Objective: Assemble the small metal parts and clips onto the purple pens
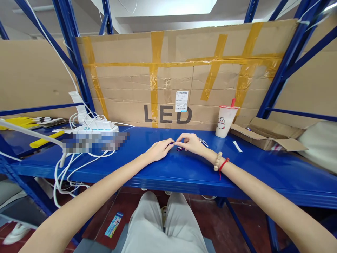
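Observation:
Over the middle of the blue tabletop (155, 172), my two hands meet fingertip to fingertip. My left hand (159, 150) lies low, its fingers closed on a small, thin dark purple piece (171, 143), too small to name. My right hand (191, 143), with a bead bracelet and a red cord at its wrist, pinches at the right end of that piece. Whether its fingertips grip the same piece is hard to make out. Just below them lies a dark purple looped thing (180, 149). A shiny metallic item (203, 142) shows behind my right hand, partly hidden.
A white cup (225, 121) with a red straw stands at the back right, near a paper strip (237, 146) and an open cardboard box (265, 135). White cables and a power strip (96, 129) crowd the left. Taped cardboard (126, 84) closes the back.

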The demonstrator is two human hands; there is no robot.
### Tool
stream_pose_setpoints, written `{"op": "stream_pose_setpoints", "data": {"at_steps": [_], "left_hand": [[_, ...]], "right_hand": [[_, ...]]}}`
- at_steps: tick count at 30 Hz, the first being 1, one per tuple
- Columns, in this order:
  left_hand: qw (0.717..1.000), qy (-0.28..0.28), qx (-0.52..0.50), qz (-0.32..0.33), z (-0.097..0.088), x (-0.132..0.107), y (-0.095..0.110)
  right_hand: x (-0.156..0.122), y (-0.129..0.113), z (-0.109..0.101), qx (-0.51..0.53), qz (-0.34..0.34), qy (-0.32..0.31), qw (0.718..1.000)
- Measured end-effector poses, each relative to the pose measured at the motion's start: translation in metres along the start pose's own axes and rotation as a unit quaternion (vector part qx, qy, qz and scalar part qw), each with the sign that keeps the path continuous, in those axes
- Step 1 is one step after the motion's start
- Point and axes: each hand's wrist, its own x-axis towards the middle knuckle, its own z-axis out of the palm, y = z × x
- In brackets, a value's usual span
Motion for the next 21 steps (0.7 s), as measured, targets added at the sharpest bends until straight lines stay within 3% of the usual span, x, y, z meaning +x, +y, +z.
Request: {"op": "stream_pose_setpoints", "data": {"at_steps": [21], "left_hand": [[0.999,0.003,0.025,-0.041,-0.0024,0.0002,0.0016]], "right_hand": [[-0.0031,-0.0066,-0.0071,-0.163,-0.142,0.043,0.975]]}}
